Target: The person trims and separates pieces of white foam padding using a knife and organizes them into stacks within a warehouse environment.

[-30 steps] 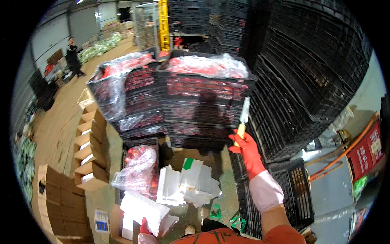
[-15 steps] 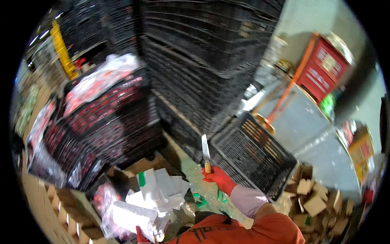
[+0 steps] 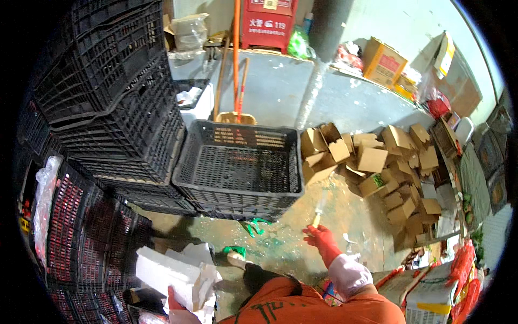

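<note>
My right hand (image 3: 322, 241), in a red glove, grips a knife (image 3: 318, 214) by its light wooden handle, with the pale blade pointing up and away. Beyond the hand is speckled floor, and a black plastic crate (image 3: 237, 197) stands ahead to its left. My left hand (image 3: 174, 302), red-gloved and partly cut off at the lower edge, holds a bundle of white board pieces (image 3: 170, 270). Some of its fingers are hidden by the bundle. Below the crate, green straps (image 3: 255, 227) lie on the floor near my foot.
Tall stacks of black crates (image 3: 116, 129) rise at the left, with red-filled crates (image 3: 89, 224) nearer. Opened brown cardboard boxes (image 3: 399, 178) are heaped at the right. Brooms (image 3: 236, 65) and a red cabinet (image 3: 268, 24) stand at the back.
My view has swung to the right, bringing the heaped boxes and back wall into fuller sight. The knife stays in my right hand and the white board pieces in my left.
</note>
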`<act>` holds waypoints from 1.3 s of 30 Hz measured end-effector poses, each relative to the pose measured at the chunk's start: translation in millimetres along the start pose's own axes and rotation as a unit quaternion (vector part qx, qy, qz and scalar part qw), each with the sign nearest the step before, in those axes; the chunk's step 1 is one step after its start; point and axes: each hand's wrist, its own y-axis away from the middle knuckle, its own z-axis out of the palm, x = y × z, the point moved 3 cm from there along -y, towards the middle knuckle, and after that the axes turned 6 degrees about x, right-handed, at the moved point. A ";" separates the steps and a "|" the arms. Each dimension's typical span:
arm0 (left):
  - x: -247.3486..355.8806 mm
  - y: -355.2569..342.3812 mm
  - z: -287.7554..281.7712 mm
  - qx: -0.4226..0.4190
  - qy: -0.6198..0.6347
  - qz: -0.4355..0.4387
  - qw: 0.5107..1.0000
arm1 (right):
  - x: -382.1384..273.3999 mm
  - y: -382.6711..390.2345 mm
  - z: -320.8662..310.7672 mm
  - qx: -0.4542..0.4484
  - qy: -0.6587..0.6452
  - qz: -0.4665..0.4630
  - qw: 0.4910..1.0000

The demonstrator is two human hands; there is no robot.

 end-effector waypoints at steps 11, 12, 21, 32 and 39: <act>-71.0 29.0 59.4 -0.003 -0.112 -0.019 0.993 | -1.3 1.1 -162.4 0.239 -0.153 -0.049 0.958; -78.9 27.3 64.0 0.005 -0.114 -0.026 0.993 | -6.8 -3.1 -172.3 0.228 -0.152 -0.057 0.960; -182.2 -28.2 209.5 0.006 -0.146 -0.048 0.988 | -58.4 -39.1 -296.3 0.238 -0.182 -0.109 0.948; -298.6 -75.0 381.6 0.031 -0.099 -0.015 0.995 | -200.3 -142.3 -417.8 0.198 -0.076 -0.129 0.969; -328.3 -126.4 448.7 0.046 -0.065 -0.009 0.997 | -322.7 -265.8 -355.0 0.085 -0.050 -0.196 0.976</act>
